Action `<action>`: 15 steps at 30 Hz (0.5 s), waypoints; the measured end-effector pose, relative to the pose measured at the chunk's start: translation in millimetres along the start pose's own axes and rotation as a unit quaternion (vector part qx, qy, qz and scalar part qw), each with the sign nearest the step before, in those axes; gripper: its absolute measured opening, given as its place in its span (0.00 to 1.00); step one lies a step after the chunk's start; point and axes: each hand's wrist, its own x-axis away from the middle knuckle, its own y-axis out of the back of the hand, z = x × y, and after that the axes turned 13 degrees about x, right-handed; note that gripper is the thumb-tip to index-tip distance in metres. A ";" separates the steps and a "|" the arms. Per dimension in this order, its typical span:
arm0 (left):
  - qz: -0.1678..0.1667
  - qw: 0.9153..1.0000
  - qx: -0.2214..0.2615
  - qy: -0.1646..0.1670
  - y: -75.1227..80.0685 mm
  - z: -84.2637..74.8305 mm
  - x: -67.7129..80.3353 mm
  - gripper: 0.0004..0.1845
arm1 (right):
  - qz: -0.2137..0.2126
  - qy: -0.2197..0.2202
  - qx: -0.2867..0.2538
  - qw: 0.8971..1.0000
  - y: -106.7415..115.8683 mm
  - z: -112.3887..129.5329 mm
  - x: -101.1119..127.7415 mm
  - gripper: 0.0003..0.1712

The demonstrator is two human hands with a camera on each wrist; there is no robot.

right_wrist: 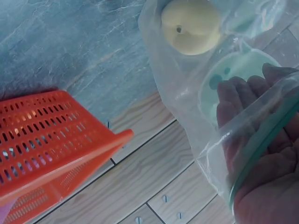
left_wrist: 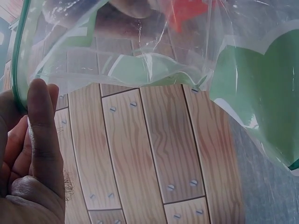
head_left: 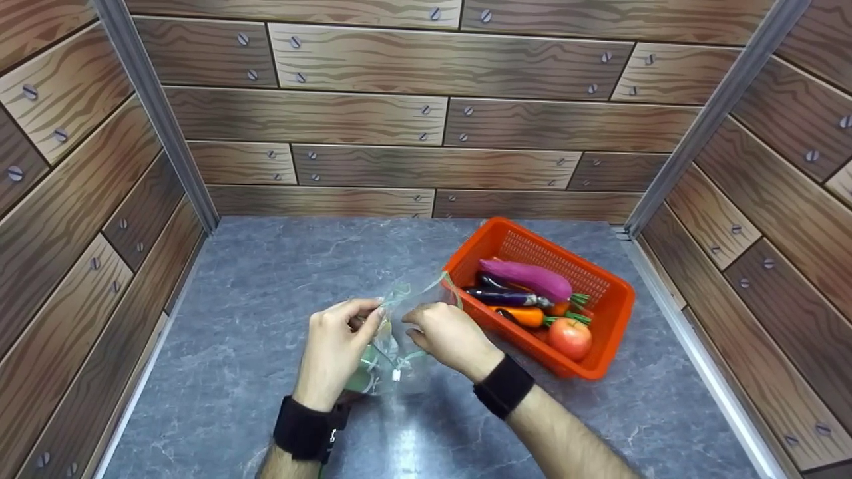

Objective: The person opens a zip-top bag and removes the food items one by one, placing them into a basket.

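We pinch the bag (head_left: pixel 386 332) w/ both hands: left hand (head_left: pixel 333 349) & right hand (head_left: pixel 449 336) each grip its top edge, holding it just above the table (head_left: pixel 266 293), beside the basket (head_left: pixel 599 303) of veg. Pale round fruit (right_wrist: pixel 190 25) sits inside the bag.

I see bare grey tabletop (head_left: pixel 266 293) left of and behind my 2 hands. On the right, the orange basket (head_left: pixel 616 313) sits just beside the clear bag (head_left: pixel 399 299). Wooden walls (head_left: pixel 80 219) box in 3 sides.
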 end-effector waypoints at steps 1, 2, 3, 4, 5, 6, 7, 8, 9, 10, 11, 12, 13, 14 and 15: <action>-0.001 1.000 0.000 -0.002 0.3 -0.4 -0.2 0.06 | 0.006 -0.001 0.000 1.000 -2.0 0.8 -1.6 0.04; -0.002 1.000 0.000 -0.003 0.7 -1.0 -0.3 0.06 | 0.010 -0.001 -0.001 1.000 -3.7 1.7 -3.2 0.04; -0.003 1.000 0.000 -0.004 1.0 -1.4 -0.6 0.06 | 0.015 -0.001 -0.002 1.000 -5.5 2.7 -4.6 0.04; -0.004 1.000 0.001 -0.006 1.5 -2.3 -0.9 0.06 | 0.021 0.000 -0.003 1.000 -7.3 3.6 -6.1 0.04; -0.005 1.000 0.002 -0.008 1.9 -3.2 -1.3 0.06 | 0.027 0.000 -0.004 1.000 -9.1 4.7 -7.6 0.05; -0.007 1.000 0.002 -0.013 2.4 -4.1 -1.8 0.06 | 0.033 0.001 -0.008 0.999 -10.7 5.8 -9.1 0.05; -0.009 1.000 0.001 -0.018 2.8 -5.1 -2.2 0.06 | 0.039 0.002 -0.010 0.999 -12.4 6.9 -10.5 0.05; -0.010 1.000 0.001 -0.022 3.4 -6.1 -2.6 0.05 | 0.044 0.003 -0.012 0.999 -13.7 8.1 -12.0 0.05; -0.012 1.000 0.001 -0.025 4.0 -7.1 -2.9 0.05 | 0.049 0.003 -0.011 0.999 -15.6 9.1 -13.6 0.05; -0.013 1.000 0.000 -0.028 4.6 -7.8 -3.1 0.05 | 0.054 0.002 -0.010 0.999 -17.0 10.1 -15.2 0.05; -0.015 0.999 -0.002 -0.030 5.5 -8.8 -3.4 0.05 | 0.058 -0.001 -0.010 0.998 -18.1 11.1 -16.8 0.04; -0.017 0.999 -0.004 -0.032 6.4 -9.6 -3.6 0.05 | 0.061 -0.004 -0.008 0.998 -19.4 11.9 -18.3 0.04; -0.017 0.999 -0.005 -0.033 7.5 -10.3 -3.7 0.05 | 0.062 -0.007 -0.005 0.998 -20.4 12.7 -20.1 0.05; -0.018 0.999 -0.005 -0.033 8.6 -10.9 -3.8 0.05 | 0.065 -0.011 -0.006 0.998 -21.4 13.2 -21.8 0.06; -0.019 0.999 -0.005 -0.033 9.7 -11.4 -4.0 0.05 | 0.067 -0.015 -0.007 0.998 -22.4 13.6 -23.6 0.07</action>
